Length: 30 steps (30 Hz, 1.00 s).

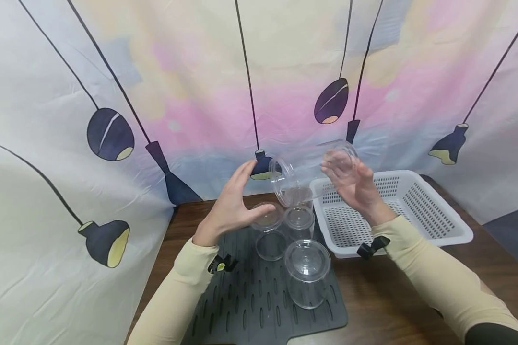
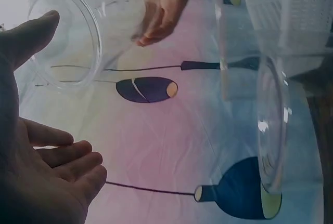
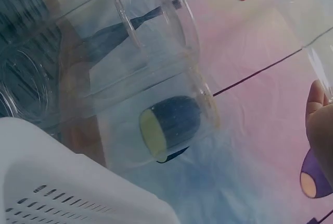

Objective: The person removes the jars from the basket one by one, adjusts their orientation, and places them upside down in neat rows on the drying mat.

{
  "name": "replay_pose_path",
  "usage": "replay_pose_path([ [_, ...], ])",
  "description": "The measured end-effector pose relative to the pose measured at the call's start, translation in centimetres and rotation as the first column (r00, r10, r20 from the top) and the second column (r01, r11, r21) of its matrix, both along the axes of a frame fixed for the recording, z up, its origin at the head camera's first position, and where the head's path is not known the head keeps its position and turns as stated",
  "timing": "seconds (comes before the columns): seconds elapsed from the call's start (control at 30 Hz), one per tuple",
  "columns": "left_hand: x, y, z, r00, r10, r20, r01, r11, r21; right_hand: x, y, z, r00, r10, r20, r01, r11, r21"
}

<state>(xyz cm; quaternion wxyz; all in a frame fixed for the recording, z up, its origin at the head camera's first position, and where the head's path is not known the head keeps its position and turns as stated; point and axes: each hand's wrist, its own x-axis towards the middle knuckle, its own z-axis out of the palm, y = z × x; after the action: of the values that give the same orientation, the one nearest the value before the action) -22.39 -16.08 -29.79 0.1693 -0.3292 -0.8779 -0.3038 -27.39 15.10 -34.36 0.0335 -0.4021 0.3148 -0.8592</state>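
Observation:
A clear plastic jar (image 1: 304, 165) lies on its side in the air above the mat, its wide rimmed end to the left. My right hand (image 1: 357, 187) grips its other end, the fingers seen through the clear wall. Near the rimmed end, my left hand (image 1: 230, 208) is spread, thumb apart from the fingers. In the left wrist view the left thumb (image 2: 39, 34) overlaps the jar's rim; contact cannot be told. Below stand several more clear jars, among them a front one (image 1: 307, 282) and one behind it (image 1: 300, 219).
The standing jars are on a dark grey ribbed mat (image 1: 241, 306) on a brown wooden table (image 1: 384, 292). A white perforated basket (image 1: 451, 235) sits to the right, under my right forearm. Behind hangs a cloth (image 1: 198, 72) printed with lamps.

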Motion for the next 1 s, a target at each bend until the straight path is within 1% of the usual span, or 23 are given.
replay_pose_path([
  [0.1, 0.0, -0.9, -0.6, 0.999, 0.024, 0.034, -0.023, 0.999, -0.039, 0.1, -0.3, 0.4, 1.0, -0.01, -0.019, 0.01, 1.0, 0.004],
  [0.2, 0.0, -1.7, -1.2, 0.997, 0.049, 0.061, -0.044, 0.996, -0.078, 0.4, -0.6, 0.7, 1.0, -0.018, -0.018, 0.019, 1.0, 0.016],
  [0.33, -0.2, -3.0, -2.3, 0.993, 0.079, 0.091, -0.068, 0.991, -0.116, 0.7, -1.0, 1.1, 0.998, -0.051, -0.041, 0.054, 0.997, 0.058],
  [0.4, -0.3, -3.8, -3.0, 0.989, 0.105, 0.106, -0.091, 0.988, -0.127, 0.9, -1.2, 1.3, 0.996, -0.075, -0.056, 0.079, 0.994, 0.082],
  [0.5, -0.4, -4.9, -4.2, 0.981, 0.136, 0.137, -0.117, 0.983, -0.14, 1.4, -1.5, 1.5, 0.991, -0.112, -0.069, 0.12, 0.986, 0.12],
  [0.57, -0.5, -5.5, -5.1, 0.974, 0.155, 0.165, -0.131, 0.98, -0.147, 1.7, -1.6, 1.5, 0.988, -0.146, -0.059, 0.154, 0.977, 0.15],
  [0.63, -0.7, -6.2, -6.0, 0.968, 0.164, 0.188, -0.134, 0.978, -0.161, 2.0, -1.7, 1.6, 0.985, -0.162, -0.051, 0.169, 0.969, 0.181],
  [0.77, -1.0, -7.3, -7.5, 0.959, 0.181, 0.22, -0.139, 0.971, -0.193, 2.2, -1.9, 1.6, 0.983, -0.166, -0.073, 0.178, 0.955, 0.236],
  [0.83, -1.0, -7.7, -8.0, 0.954, 0.19, 0.232, -0.143, 0.968, -0.206, 2.2, -2.0, 1.6, 0.98, -0.166, -0.106, 0.188, 0.949, 0.254],
  [1.0, -1.3, -8.5, -9.3, 0.944, 0.214, 0.252, -0.155, 0.959, -0.236, 2.4, -2.3, 1.6, 0.973, -0.174, -0.151, 0.212, 0.931, 0.296],
])
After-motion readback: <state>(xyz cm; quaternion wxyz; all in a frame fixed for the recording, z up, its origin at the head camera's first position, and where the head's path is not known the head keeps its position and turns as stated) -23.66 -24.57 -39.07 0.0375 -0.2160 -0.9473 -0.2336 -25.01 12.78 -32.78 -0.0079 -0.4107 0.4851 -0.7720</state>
